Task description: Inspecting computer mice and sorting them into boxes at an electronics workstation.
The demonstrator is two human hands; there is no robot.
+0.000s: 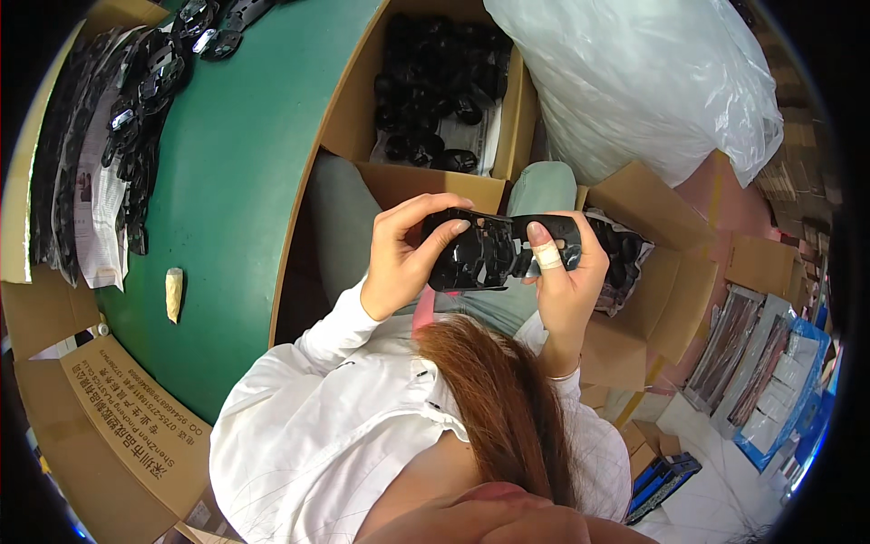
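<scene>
The person holds a flat, glossy black moulded plastic part (498, 249) with cut-out openings in both hands, in front of the chest and just below the open brown cardboard box (362, 118) that stands against the green table (227, 181). The left hand (403, 258) grips the part's left end, its fingers (444, 240) curled over the top edge and pressed on the face. The right hand (566, 281) clamps the right end; its thumb, wrapped in a pale plaster (546, 257), lies flat on the front.

Judging by how things lie, the work looks to be somewhere in the middle: one piece is in hand, and stock lies on either side of it.

That cardboard box, just above the part, holds a heap of small round black plastic pieces (435, 91) on a sheet of printed paper. To the right of the part a second open cardboard box (648, 272) carries a dark bag of further black items (621, 249); what exactly they are cannot be told. Further up and to the right of the part bulges a large clear plastic bag (634, 82), its contents hidden.

Well to the left of the part, on the table, rows of similar black plastic parts (136, 100) lie stacked on printed sheets. Whether those are finished or waiting cannot be told.
</scene>
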